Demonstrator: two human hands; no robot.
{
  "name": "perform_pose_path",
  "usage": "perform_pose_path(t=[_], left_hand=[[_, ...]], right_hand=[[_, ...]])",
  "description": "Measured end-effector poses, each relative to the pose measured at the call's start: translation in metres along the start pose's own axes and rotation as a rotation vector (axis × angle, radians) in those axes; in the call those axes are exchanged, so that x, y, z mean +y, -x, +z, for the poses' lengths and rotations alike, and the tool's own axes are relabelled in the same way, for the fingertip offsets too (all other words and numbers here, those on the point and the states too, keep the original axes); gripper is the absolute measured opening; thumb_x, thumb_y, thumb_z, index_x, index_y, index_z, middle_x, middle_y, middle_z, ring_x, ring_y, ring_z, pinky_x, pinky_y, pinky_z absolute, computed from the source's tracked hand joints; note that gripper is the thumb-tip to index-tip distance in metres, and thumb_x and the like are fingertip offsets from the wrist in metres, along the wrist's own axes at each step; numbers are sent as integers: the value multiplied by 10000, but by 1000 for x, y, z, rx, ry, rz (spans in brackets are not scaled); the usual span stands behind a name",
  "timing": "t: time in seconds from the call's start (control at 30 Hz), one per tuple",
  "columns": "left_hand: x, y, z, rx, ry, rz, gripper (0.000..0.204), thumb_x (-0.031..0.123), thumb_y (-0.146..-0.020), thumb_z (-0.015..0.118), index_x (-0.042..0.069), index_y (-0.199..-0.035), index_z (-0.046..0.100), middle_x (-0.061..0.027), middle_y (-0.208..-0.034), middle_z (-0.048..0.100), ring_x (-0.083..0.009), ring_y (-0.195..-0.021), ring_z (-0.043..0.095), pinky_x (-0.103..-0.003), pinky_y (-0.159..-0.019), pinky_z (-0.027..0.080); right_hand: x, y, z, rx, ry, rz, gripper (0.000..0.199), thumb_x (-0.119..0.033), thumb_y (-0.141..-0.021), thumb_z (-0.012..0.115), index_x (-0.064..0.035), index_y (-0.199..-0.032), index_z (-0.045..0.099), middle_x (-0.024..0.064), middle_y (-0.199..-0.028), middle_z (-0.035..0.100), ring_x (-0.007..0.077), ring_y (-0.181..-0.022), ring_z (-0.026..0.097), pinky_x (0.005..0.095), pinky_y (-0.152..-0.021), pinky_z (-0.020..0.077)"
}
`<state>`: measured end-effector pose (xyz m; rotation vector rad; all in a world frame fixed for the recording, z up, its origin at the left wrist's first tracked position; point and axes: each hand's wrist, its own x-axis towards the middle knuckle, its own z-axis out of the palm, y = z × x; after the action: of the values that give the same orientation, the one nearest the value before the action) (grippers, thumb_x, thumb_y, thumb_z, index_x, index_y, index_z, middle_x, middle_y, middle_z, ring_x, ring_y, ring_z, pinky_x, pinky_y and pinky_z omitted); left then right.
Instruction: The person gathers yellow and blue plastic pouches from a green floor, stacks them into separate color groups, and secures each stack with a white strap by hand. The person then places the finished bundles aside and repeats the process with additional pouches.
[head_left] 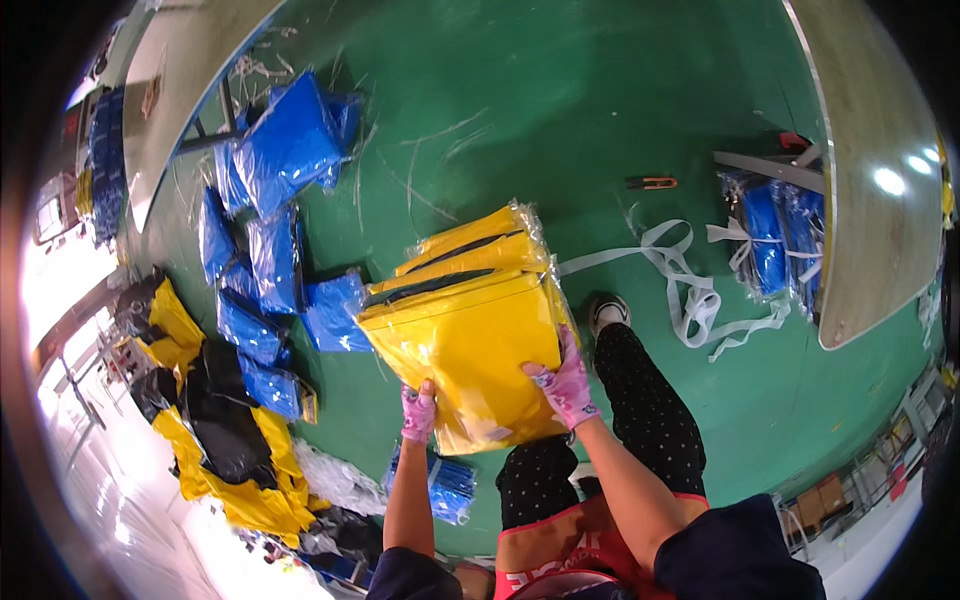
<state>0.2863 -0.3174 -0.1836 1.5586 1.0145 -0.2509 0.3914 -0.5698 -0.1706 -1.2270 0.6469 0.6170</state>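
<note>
Carrying a stack of yellow bagged garments above the green floor, left hand gripping its near edge, right hand clamping its side. Next, probably setting it down beside the blue packs, needing a level release.

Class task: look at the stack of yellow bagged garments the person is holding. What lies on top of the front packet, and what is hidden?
On the front packet lie more yellow packets with dark zips, all in clear plastic. Their lower parts and exact number are covered.
</note>
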Motion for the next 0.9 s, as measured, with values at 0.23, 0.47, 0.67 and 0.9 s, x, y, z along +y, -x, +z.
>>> perform_pose_path(t=[0.23,0.47,0.67,0.9], left_hand=[[6,-34,14,-64,-202,-60,590,358,-859,608,11,-1276,377,-113,-1118,569,-199,-959,547,-326,-823,455],[-51,-34,21,-14,-118,-75,676,421,-816,644,27,-1284,357,-112,-1176,535,-224,-1074,506,-343,-927,391],[-84,-61,17,-51,-483,-90,483,417,-832,604,25,-1102,518,-147,-1086,568,-311,-978,548,-384,-884,418],[-185,-66,-1,-253,-769,144,369,326,-898,494,78,-1169,522,-136,-1223,535,-319,-1098,519,-429,-939,391]], right_hand=[[-18,-27,23,143,905,-555,916,-513,-751,655,-12,-1388,227,237,-1360,334,350,-1239,374,485,-986,340],[9,-45,43,155,1200,-805,846,-649,-738,561,-259,-1412,230,299,-1366,246,524,-1203,307,619,-925,309],[44,-74,41,141,1186,-851,852,-629,-755,560,-265,-1421,171,340,-1347,239,537,-1205,296,613,-937,304],[87,-113,15,93,920,-516,811,-649,-795,481,-186,-1391,182,309,-1327,292,517,-1164,362,605,-904,344]])
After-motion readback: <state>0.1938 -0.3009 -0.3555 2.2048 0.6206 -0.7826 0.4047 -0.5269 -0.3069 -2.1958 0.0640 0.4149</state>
